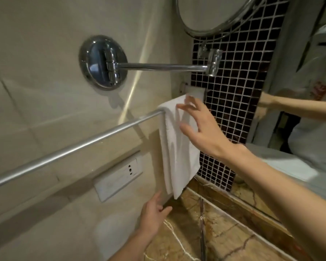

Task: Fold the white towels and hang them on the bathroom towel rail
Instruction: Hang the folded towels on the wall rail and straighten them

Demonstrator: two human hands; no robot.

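One white towel [177, 147] hangs folded over the right end of the towel rail [73, 147].
Right hand [205, 130] lies against the towel's upper front, fingers straight and spread wide. Left hand [153, 213] sits just under its lower edge, fingers relaxed and gripping nothing; whether it touches the cloth, I cannot tell. A socket plate [119, 178] sits beneath the rail.

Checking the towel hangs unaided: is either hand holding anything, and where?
Nothing is gripped. The towel hangs on the rail; right hand open at its top, left hand open by its bottom edge.
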